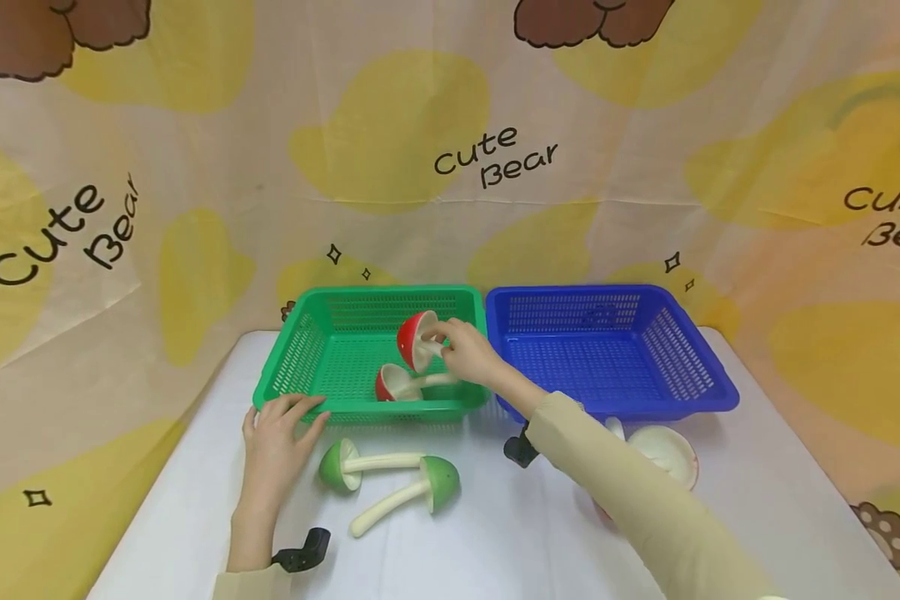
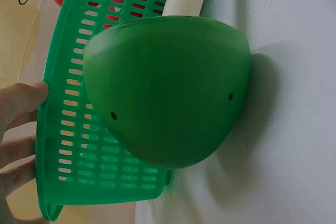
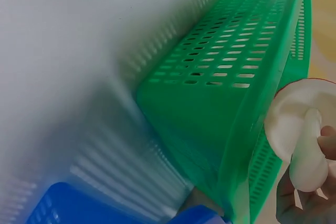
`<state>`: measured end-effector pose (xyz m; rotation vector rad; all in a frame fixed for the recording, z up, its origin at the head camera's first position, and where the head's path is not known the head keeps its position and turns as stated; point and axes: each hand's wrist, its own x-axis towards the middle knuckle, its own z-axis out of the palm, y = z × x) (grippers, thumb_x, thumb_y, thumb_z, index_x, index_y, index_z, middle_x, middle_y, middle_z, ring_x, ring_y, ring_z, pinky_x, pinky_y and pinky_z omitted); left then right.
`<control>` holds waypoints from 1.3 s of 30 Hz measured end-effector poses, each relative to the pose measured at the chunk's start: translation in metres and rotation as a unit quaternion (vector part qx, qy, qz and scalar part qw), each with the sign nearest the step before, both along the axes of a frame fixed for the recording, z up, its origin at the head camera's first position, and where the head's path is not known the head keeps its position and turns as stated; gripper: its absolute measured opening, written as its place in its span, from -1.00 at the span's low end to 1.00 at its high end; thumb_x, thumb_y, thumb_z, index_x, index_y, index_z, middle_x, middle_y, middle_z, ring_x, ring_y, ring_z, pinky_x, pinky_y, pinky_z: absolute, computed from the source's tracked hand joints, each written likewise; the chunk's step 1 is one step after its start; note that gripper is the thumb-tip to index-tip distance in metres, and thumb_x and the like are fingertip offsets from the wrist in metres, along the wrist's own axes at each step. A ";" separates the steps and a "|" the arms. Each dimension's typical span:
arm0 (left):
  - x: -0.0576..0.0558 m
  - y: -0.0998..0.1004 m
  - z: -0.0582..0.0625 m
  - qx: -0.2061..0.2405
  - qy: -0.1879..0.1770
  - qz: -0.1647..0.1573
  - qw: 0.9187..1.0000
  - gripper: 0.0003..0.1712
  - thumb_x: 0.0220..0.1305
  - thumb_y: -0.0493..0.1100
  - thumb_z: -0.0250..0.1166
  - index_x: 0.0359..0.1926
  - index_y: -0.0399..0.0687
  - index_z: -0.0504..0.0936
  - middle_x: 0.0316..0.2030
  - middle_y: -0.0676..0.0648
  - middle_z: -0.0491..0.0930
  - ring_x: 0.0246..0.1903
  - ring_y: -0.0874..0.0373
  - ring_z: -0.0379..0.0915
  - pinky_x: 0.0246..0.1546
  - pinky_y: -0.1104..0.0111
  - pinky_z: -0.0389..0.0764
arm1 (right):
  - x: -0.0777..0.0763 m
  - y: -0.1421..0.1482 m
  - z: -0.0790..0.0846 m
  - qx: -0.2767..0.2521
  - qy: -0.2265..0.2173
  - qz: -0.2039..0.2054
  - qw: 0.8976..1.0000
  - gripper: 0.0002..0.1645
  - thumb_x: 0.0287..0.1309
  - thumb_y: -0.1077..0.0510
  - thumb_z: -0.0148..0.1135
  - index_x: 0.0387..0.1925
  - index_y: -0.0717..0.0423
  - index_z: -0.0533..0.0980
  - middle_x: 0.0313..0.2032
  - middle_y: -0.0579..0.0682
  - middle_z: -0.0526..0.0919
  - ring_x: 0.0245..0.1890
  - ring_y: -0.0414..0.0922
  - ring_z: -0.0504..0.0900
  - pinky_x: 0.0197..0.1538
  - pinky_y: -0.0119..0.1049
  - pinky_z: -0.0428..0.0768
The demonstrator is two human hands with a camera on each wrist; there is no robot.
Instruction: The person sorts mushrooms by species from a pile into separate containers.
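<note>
Over the green basket (image 1: 375,407), my right hand (image 1: 468,352) pinches a red-capped toy mushroom (image 1: 412,342) by its pale stem. In the right wrist view the fingers curl at the mushroom stem (image 3: 307,161), its hollow white underside facing the camera. A second red toy mushroom (image 1: 397,384) lies inside the basket, just below the held one. My left hand (image 1: 276,437) rests at the basket's front left rim with fingers spread; the left wrist view shows fingertips touching the green rim (image 2: 43,129).
Two green-capped toy mushrooms, one behind (image 1: 382,462) and one nearer (image 1: 440,483), lie on the white table before the green basket. A blue basket (image 1: 615,408) stands to its right. A pale-undersided mushroom (image 1: 667,450) lies before that, partly behind my right sleeve (image 1: 622,475).
</note>
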<state>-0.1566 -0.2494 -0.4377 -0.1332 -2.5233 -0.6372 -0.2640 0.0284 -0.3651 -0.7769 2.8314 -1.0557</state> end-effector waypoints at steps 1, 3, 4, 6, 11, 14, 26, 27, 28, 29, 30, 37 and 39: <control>0.001 0.000 0.000 0.000 -0.001 0.000 1.000 -0.70 0.11 -0.15 0.42 -0.10 -0.07 0.69 -0.10 -0.22 0.61 0.03 -0.19 0.39 0.25 -0.38 0.00 | -0.003 -0.002 -0.001 -0.004 -0.018 -0.006 1.000 -0.47 0.13 0.50 -0.04 0.05 0.10 0.57 -0.14 0.13 0.62 -0.32 -0.08 0.47 -0.38 -0.40 0.34; 0.002 0.000 0.000 0.000 -0.003 0.002 1.000 -0.70 0.11 -0.15 0.41 -0.10 -0.07 0.69 -0.10 -0.22 0.61 0.03 -0.19 0.39 0.25 -0.38 0.00 | -0.009 -0.005 -0.003 -0.011 -0.049 -0.013 0.999 -0.47 0.14 0.49 -0.04 0.08 0.10 0.55 -0.12 0.14 0.61 -0.32 -0.09 0.44 -0.41 -0.42 0.31; 0.002 0.000 0.000 0.000 -0.004 0.004 1.000 -0.70 0.11 -0.15 0.41 -0.10 -0.07 0.69 -0.10 -0.22 0.61 0.03 -0.19 0.39 0.25 -0.38 0.00 | -0.012 -0.006 -0.005 -0.014 -0.063 -0.015 0.998 -0.47 0.14 0.49 -0.05 0.08 0.09 0.55 -0.11 0.14 0.61 -0.29 -0.09 0.45 -0.40 -0.42 0.31; 0.004 0.001 0.000 0.001 -0.005 0.008 1.000 -0.70 0.11 -0.15 0.42 -0.10 -0.06 0.69 -0.10 -0.22 0.61 0.03 -0.19 0.39 0.25 -0.37 0.00 | -0.017 -0.010 -0.007 -0.017 -0.086 -0.018 0.996 -0.49 0.18 0.46 -0.05 0.10 0.08 0.54 -0.09 0.14 0.60 -0.22 -0.07 0.49 -0.38 -0.42 0.35; 0.004 0.002 0.001 0.006 -0.002 0.007 1.000 -0.70 0.10 -0.16 0.42 -0.10 -0.07 0.69 -0.10 -0.22 0.62 0.03 -0.19 0.40 0.25 -0.37 0.00 | -0.024 -0.016 -0.011 -0.017 -0.116 -0.026 0.993 -0.55 0.25 0.39 -0.05 0.11 0.08 0.52 -0.05 0.13 0.60 -0.04 0.00 0.54 -0.25 -0.36 0.45; 0.003 0.002 0.001 0.007 -0.005 0.005 1.000 -0.70 0.11 -0.15 0.42 -0.09 -0.06 0.69 -0.09 -0.21 0.62 0.03 -0.19 0.40 0.25 -0.38 0.00 | -0.027 -0.018 -0.012 -0.003 -0.118 -0.032 0.992 -0.52 0.21 0.41 -0.08 0.11 0.10 0.52 -0.04 0.14 0.61 -0.03 0.01 0.54 -0.18 -0.31 0.48; 0.002 0.003 -0.001 0.006 -0.013 0.007 1.000 -0.69 0.12 -0.13 0.41 -0.08 -0.04 0.69 -0.07 -0.20 0.61 0.05 -0.17 0.39 0.27 -0.37 -0.02 | -0.040 -0.018 -0.020 0.043 -0.120 -0.035 0.991 -0.44 0.15 0.45 -0.11 0.15 0.10 0.49 0.04 0.15 0.57 0.04 0.03 0.53 -0.08 -0.22 0.56; 0.002 0.003 -0.001 0.005 -0.012 0.007 1.000 -0.69 0.12 -0.13 0.41 -0.08 -0.04 0.69 -0.08 -0.19 0.61 0.05 -0.17 0.39 0.27 -0.37 -0.02 | -0.040 -0.019 -0.021 0.046 -0.121 -0.035 0.991 -0.44 0.14 0.45 -0.11 0.15 0.11 0.48 0.06 0.16 0.56 0.05 0.04 0.53 -0.11 -0.23 0.56; 0.002 0.003 -0.001 0.004 -0.011 0.008 1.000 -0.69 0.12 -0.13 0.41 -0.08 -0.04 0.69 -0.08 -0.19 0.62 0.05 -0.17 0.39 0.27 -0.36 -0.02 | -0.040 -0.019 -0.022 0.050 -0.122 -0.036 0.991 -0.44 0.13 0.45 -0.11 0.14 0.11 0.48 0.07 0.16 0.56 0.06 0.05 0.54 -0.15 -0.26 0.55; 0.001 0.003 -0.001 0.003 -0.011 0.008 1.000 -0.70 0.12 -0.13 0.41 -0.08 -0.03 0.69 -0.08 -0.19 0.61 0.05 -0.16 0.39 0.27 -0.36 -0.02 | -0.039 -0.019 -0.022 0.055 -0.123 -0.035 0.990 -0.44 0.13 0.45 -0.11 0.14 0.12 0.48 0.08 0.17 0.56 0.07 0.06 0.54 -0.19 -0.28 0.53; 0.001 0.003 -0.001 0.003 -0.011 0.008 1.000 -0.69 0.12 -0.13 0.41 -0.08 -0.03 0.69 -0.08 -0.19 0.61 0.05 -0.16 0.39 0.27 -0.36 -0.02 | -0.040 -0.020 -0.023 0.059 -0.123 -0.035 0.990 -0.44 0.13 0.45 -0.11 0.15 0.13 0.48 0.09 0.17 0.56 0.08 0.06 0.54 -0.22 -0.30 0.52; 0.000 0.001 -0.001 0.002 -0.010 0.010 1.000 -0.70 0.12 -0.12 0.42 -0.08 -0.02 0.69 -0.08 -0.18 0.62 0.06 -0.16 0.39 0.28 -0.36 -0.02 | -0.040 -0.025 -0.026 0.079 -0.099 -0.048 0.991 -0.43 0.11 0.46 -0.10 0.14 0.14 0.50 0.07 0.15 0.58 0.06 0.03 0.56 -0.12 -0.25 0.58; 0.000 0.000 -0.001 0.000 -0.008 0.011 1.000 -0.69 0.11 -0.12 0.42 -0.08 -0.02 0.69 -0.08 -0.18 0.62 0.06 -0.16 0.39 0.28 -0.36 -0.02 | -0.040 -0.025 -0.024 0.086 -0.091 -0.052 0.991 -0.44 0.10 0.45 -0.09 0.12 0.12 0.52 0.05 0.14 0.59 0.04 0.02 0.57 -0.09 -0.21 0.60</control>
